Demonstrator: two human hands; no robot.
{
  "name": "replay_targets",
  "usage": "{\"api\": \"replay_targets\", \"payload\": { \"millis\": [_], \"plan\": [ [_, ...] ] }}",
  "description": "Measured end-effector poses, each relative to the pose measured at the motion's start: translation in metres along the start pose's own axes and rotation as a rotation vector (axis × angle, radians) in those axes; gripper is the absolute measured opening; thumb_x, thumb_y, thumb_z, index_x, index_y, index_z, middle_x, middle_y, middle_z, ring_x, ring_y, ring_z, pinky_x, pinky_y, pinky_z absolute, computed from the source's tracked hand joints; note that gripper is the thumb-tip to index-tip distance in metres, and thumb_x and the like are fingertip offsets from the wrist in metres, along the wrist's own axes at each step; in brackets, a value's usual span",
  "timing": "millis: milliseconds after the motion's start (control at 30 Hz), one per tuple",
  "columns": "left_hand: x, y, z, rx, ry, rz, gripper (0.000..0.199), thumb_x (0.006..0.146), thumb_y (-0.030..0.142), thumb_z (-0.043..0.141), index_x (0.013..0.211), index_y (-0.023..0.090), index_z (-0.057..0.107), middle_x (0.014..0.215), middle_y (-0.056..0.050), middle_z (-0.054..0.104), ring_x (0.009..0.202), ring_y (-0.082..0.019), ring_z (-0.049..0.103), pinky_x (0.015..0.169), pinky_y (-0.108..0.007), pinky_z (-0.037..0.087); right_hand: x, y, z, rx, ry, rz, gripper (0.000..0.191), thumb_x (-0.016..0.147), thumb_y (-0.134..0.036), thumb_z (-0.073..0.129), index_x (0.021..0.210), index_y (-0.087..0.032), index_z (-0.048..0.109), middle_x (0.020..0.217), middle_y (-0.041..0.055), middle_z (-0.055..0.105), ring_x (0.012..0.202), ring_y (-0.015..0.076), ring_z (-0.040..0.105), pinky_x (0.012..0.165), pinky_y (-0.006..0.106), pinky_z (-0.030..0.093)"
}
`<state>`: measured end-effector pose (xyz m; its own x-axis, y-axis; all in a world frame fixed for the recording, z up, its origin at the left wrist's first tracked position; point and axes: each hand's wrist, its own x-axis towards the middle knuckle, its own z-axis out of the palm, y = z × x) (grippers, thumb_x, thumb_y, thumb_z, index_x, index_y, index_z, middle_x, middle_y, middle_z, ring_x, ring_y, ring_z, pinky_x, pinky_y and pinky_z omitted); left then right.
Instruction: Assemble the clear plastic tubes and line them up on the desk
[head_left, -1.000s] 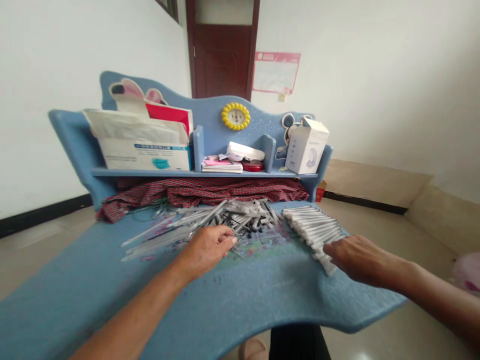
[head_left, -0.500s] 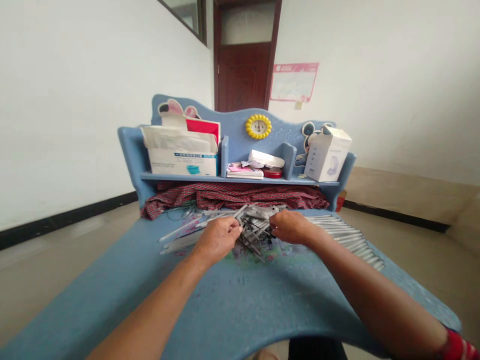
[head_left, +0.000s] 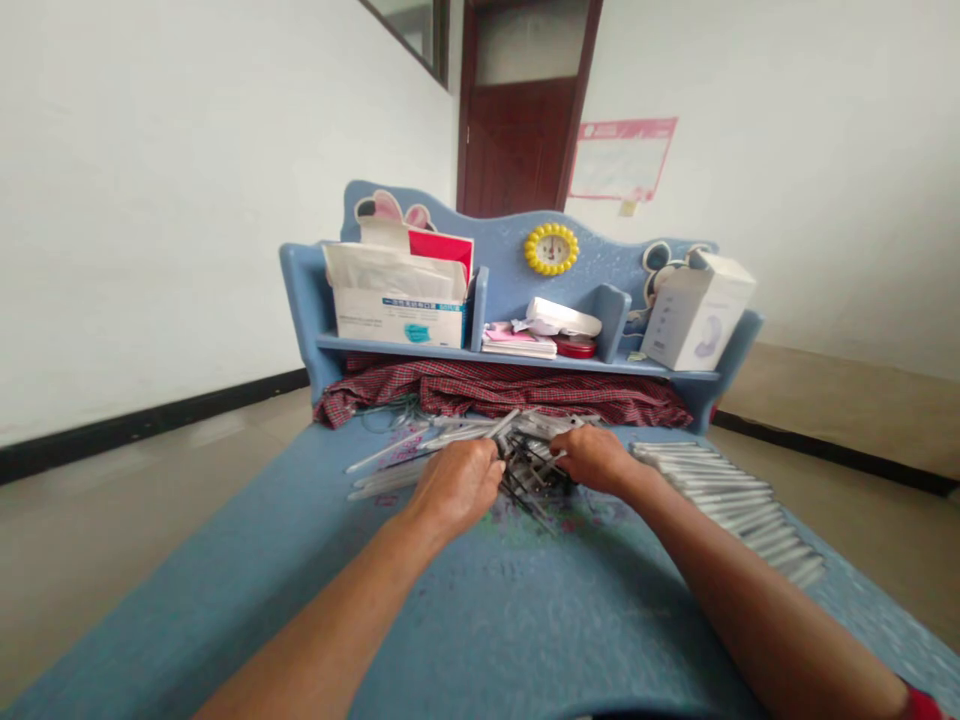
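The fingers of my left hand (head_left: 461, 487) are curled in close, with the tips by the near left side of the messy pile (head_left: 534, 462). My own hand hides what is under them, so I cannot tell if they pinch a thing. The fingers of my right hand (head_left: 592, 459) are bent too, at the right side of the pile. Their tips are blurry, and I cannot tell if they are shut on a stick or just touch it.

The pile lies between my hands, with black bits and clear bits all mixed up, too small to tell one by one. Long pale sticks (head_left: 390, 482) poke out to the left, and my left hand covers some ends. On the right, white sticks (head_left: 731, 505) lie side by side in a slanting row, and my right arm crosses in front of part of it.

Between my arms there is wide room on the blue table (head_left: 517, 620). Its front edge is mostly cut off at the bottom. Behind the pile, a red checked cloth (head_left: 517, 388) is bunched under the shelf (head_left: 450, 352), and that stops the room at the back
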<state>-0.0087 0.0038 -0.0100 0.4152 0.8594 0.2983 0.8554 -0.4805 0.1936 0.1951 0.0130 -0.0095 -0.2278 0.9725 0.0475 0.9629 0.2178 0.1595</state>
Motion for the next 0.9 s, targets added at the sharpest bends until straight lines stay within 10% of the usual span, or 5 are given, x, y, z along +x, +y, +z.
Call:
{"api": "replay_targets", "payload": {
  "millis": [900],
  "plan": [
    [-0.006,0.015,0.015,-0.094,-0.171,0.051,0.018,0.076,0.021,0.047,0.086,0.021,0.062,0.082,-0.007,0.067,0.086,-0.022,0.061,0.071,-0.027,0.041,-0.012,-0.037,-0.01,-0.06,-0.008,-0.285,0.032,0.083,-0.02,0.036,0.101,-0.02,0.062,0.09,0.012,0.067,0.084,0.024,0.063,0.069,0.032,0.045]
  ]
}}
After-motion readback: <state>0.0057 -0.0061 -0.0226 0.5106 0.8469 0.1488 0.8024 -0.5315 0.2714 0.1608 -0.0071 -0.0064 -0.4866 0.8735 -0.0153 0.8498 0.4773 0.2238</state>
